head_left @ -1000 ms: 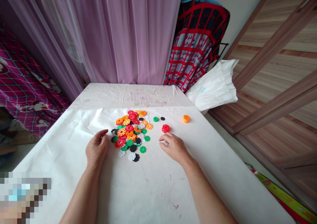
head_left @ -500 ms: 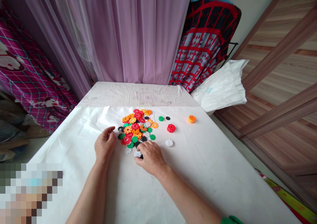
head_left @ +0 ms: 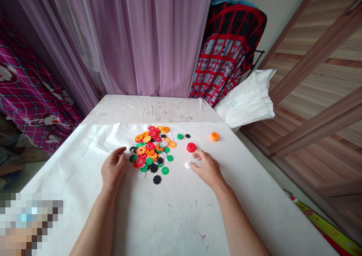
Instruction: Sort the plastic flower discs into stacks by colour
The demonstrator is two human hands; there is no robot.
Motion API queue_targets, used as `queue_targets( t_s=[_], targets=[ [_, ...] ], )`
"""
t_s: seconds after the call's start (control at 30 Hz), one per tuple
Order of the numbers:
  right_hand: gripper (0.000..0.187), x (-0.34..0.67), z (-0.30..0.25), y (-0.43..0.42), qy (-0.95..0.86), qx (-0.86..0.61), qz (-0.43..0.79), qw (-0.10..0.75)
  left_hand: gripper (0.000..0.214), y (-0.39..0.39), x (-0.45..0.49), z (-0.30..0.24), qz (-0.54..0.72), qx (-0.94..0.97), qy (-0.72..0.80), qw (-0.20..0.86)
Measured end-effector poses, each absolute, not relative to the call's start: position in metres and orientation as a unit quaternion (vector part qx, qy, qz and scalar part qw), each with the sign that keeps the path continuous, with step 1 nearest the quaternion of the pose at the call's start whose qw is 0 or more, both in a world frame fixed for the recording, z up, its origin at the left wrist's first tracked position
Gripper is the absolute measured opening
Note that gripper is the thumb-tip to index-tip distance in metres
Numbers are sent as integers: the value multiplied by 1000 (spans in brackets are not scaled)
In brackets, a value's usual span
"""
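Observation:
A pile of flat plastic snowflake discs in red, orange, green, black and white lies on the white-covered table. My left hand rests on the table just left of the pile, fingers loosely curved and apart, holding nothing. My right hand is to the right of the pile, its thumb and fingertips pinched on a white disc on the table. A red stack of discs stands just beyond that hand. An orange stack stands farther right.
Single green and black discs lie behind the pile; a loose black disc lies in front. A white bag sits off the table's right rear corner. A red-black blanket and purple curtain hang behind.
My right hand reached left to the pile's near edge, took a white disc there and moved back right to the white disc by the red stack. My left hand stayed put.

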State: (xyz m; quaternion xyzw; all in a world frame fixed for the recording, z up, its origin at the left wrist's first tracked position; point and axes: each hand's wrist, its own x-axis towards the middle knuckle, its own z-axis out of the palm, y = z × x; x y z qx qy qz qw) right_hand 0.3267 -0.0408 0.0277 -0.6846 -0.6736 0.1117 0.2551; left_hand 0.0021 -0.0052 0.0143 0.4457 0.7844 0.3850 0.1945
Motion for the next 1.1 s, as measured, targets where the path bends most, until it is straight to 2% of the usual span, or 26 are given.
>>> queue_targets(
  t_s=[0.3,0.7,0.93,1.1],
  targets=[
    [24,319,27,-43,-703,-682,97,180,37,-4,2,14,378,448,789,185],
    [19,308,36,-36,-737,-647,72,185,36,-5,3,17,385,439,788,194],
    [22,245,49,-6,-782,-608,118,66,36,-5,2,14,401,441,779,195],
    [29,223,39,11,-760,-633,136,57,36,-4,1,12,401,439,780,197]
  ],
)
